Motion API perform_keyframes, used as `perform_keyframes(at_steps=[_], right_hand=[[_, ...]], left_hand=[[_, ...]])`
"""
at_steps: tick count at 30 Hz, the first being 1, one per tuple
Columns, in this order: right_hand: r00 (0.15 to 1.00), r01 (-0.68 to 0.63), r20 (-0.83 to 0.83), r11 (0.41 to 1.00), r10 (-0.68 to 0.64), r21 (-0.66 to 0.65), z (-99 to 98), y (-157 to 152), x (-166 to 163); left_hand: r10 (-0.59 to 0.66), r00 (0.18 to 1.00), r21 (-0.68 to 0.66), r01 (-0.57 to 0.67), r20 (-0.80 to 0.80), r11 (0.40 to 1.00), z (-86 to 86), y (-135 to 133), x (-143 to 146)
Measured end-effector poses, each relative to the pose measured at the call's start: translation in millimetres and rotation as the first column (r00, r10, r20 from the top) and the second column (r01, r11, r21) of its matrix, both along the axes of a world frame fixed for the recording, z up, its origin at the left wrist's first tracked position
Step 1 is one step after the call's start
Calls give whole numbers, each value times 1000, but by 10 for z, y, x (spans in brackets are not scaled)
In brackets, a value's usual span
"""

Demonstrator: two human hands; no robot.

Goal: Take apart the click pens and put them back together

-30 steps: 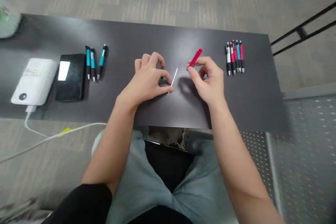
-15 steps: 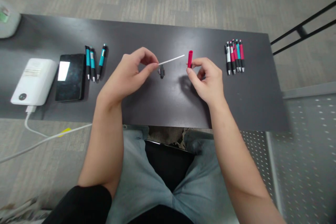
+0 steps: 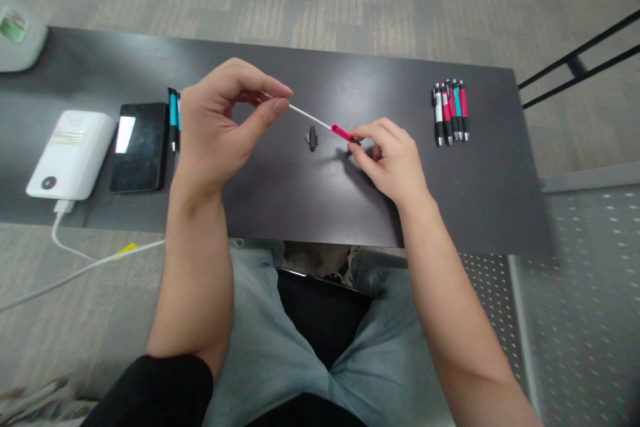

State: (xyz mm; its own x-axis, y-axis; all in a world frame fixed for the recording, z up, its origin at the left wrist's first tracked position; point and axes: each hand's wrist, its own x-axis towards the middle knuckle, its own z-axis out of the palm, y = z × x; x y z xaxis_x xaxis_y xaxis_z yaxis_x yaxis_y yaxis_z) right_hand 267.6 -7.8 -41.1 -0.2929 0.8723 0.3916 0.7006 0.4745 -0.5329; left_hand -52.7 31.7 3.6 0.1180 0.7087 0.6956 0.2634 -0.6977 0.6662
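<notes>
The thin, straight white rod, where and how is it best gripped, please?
Probably towards its left end, from the left with a thumb-and-finger pinch, as the left hand holds it: the rod is slim, and its right end meets the small red tube in the right hand.

By the dark table (image 3: 310, 213), a white container (image 3: 23, 40) and power bank (image 3: 67, 160) are being carried left of the black phone (image 3: 143, 157); teal pens (image 3: 173, 110), small black parts (image 3: 313, 139) and grouped pens (image 3: 453, 107), right of it.
</notes>
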Motion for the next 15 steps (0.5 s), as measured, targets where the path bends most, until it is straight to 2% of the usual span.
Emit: perform_keyframes(at_steps=[6, 11, 15], right_hand=[[1000, 2, 15, 1000, -2, -6, 8, -14, 1], [999, 0, 36, 1000, 1, -14, 26, -28, 7], [1000, -11, 14, 1000, 11, 0, 29, -28, -14]], left_hand=[[39, 999, 52, -39, -10, 998, -25, 27, 35], [61, 992, -13, -62, -112, 998, 19, -44, 113], [30, 985, -78, -44, -170, 996, 38, -79, 159]])
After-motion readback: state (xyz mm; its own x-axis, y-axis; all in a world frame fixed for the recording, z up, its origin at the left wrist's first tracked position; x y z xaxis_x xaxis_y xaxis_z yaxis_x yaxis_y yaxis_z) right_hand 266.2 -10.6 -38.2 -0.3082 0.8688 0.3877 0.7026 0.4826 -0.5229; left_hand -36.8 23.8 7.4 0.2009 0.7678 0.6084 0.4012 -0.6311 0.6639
